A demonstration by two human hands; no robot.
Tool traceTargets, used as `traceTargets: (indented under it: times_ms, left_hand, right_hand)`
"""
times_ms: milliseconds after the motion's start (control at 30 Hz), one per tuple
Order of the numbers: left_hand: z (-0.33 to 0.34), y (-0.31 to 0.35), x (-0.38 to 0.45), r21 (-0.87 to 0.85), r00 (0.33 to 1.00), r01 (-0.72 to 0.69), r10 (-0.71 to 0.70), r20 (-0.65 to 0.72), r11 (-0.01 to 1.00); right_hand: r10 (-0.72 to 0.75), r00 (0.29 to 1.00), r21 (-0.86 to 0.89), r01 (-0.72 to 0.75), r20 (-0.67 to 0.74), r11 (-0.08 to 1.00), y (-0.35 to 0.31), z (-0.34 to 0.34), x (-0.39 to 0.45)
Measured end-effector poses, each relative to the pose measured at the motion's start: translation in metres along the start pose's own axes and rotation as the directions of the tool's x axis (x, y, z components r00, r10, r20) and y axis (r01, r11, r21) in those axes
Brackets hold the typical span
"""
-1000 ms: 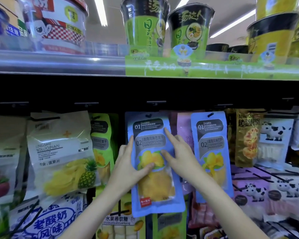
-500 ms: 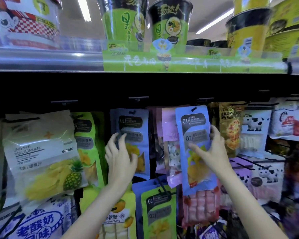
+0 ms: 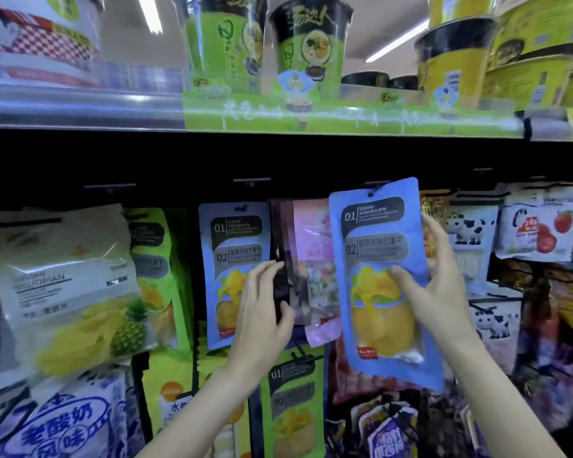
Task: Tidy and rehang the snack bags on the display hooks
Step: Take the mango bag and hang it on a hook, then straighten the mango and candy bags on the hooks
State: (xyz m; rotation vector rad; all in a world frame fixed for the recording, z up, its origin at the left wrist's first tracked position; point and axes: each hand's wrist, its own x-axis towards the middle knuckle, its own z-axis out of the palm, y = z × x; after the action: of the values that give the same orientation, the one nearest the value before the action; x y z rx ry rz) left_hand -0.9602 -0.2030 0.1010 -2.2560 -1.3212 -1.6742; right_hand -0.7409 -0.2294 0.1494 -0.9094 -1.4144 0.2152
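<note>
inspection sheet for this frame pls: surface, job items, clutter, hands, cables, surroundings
surface: dark hook panel under a shelf edge.
job's things: one blue mango bag raised and tilted, its hang hole near a hook; a second blue mango bag hangs left of it.
clutter: pink bag between them; pineapple bag, cow-print bags, green bags crowd the hooks.
hands: right hand grips the raised bag's right edge; left hand, fingers relaxed, overlaps the hanging bag's lower right corner.
cables: nothing seen.
surroundings: noodle cups on the shelf above; ceiling strip lights.
</note>
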Motion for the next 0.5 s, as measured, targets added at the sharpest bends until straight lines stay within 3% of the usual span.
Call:
traceTargets:
  times_ms: [200, 333, 500]
  left_hand:
    - [-0.010, 0.006, -0.004, -0.115, 0.996, -0.044, 0.035, -0.079, 0.992]
    - [-0.028, 0.011, -0.004, -0.204, 0.986, -0.055, 0.020, -0.167, 0.977]
    - [-0.055, -0.005, -0.005, -0.138, 0.965, -0.047, 0.010, -0.260, 0.989]
  right_hand:
    - [-0.160, 0.968, -0.039, 0.171, 0.191, 0.985, -0.012, 0.030, -0.034]
    - [-0.128, 0.941, 0.018, 0.129, 0.314, 0.992, -0.021, 0.059, -0.027]
    - [-0.185, 0.878, 0.173, 0.119, 0.442, 0.978, -0.032, 0.089, -0.013]
